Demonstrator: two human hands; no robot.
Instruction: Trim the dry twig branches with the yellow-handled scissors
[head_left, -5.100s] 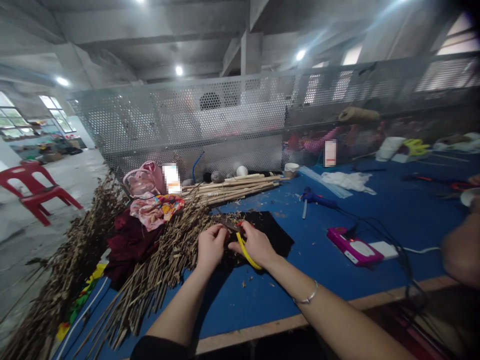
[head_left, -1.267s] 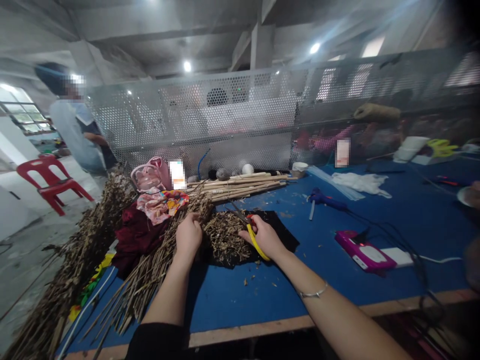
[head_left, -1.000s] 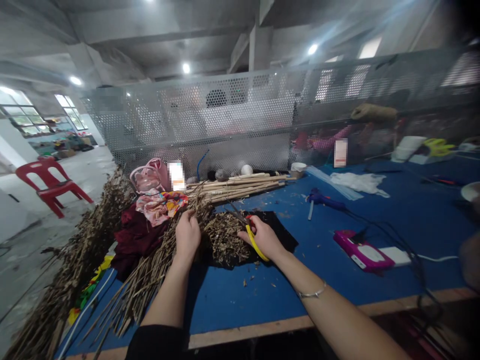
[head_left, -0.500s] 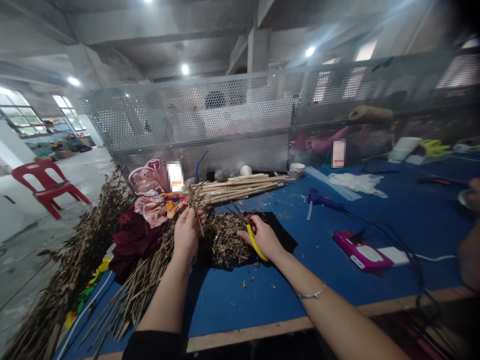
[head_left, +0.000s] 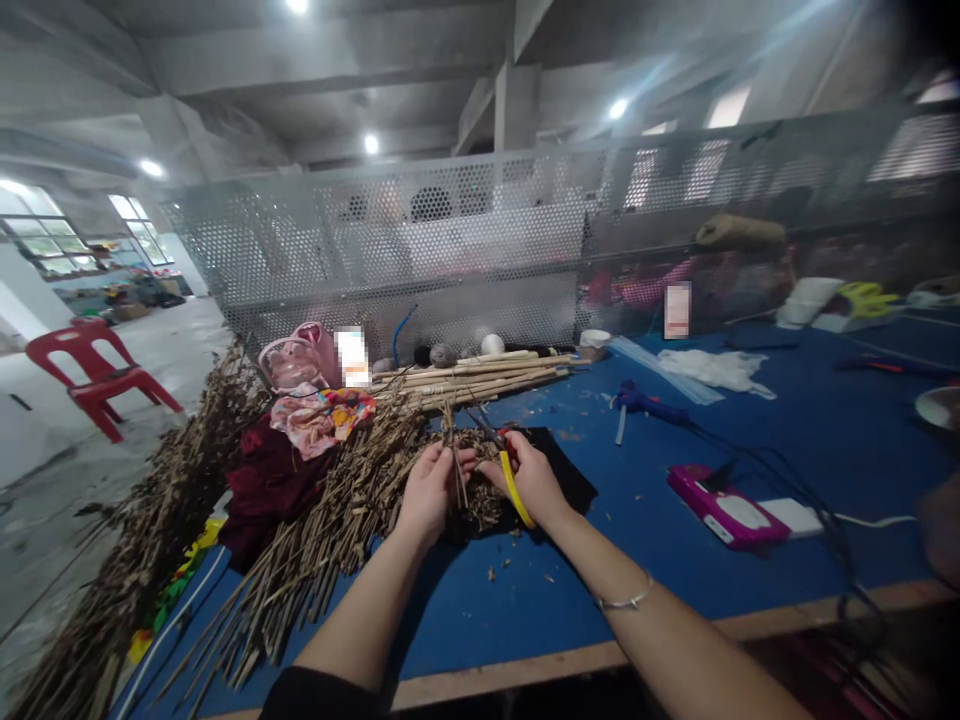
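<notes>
My left hand [head_left: 433, 485] is closed on a few thin dried plant stems [head_left: 459, 470], held upright over a heap of dry clippings [head_left: 487, 508]. Yellow-handled scissors [head_left: 514, 492] are in my right hand [head_left: 538, 482], their dark blades parted and pointing up and left, close to the stems. Under the clippings lies a black cloth [head_left: 562, 465] on the blue table. Left of my left hand a large bundle of dried stems [head_left: 322, 530] is spread out. I cannot tell whether the blades touch the stems.
Pale sticks [head_left: 487, 375] lie at the back before a perforated metal screen [head_left: 480, 230]. Dark red cloth [head_left: 266, 490] and a pink bag [head_left: 304, 360] are at left. A blue glue gun [head_left: 645, 396] and a magenta device [head_left: 724, 505] with cables lie right. A red chair [head_left: 101, 375] stands on the floor.
My left hand has moved right with the stems, from over the bundle's edge to over the clippings, close to the scissors. The right hand has stayed nearly in place.
</notes>
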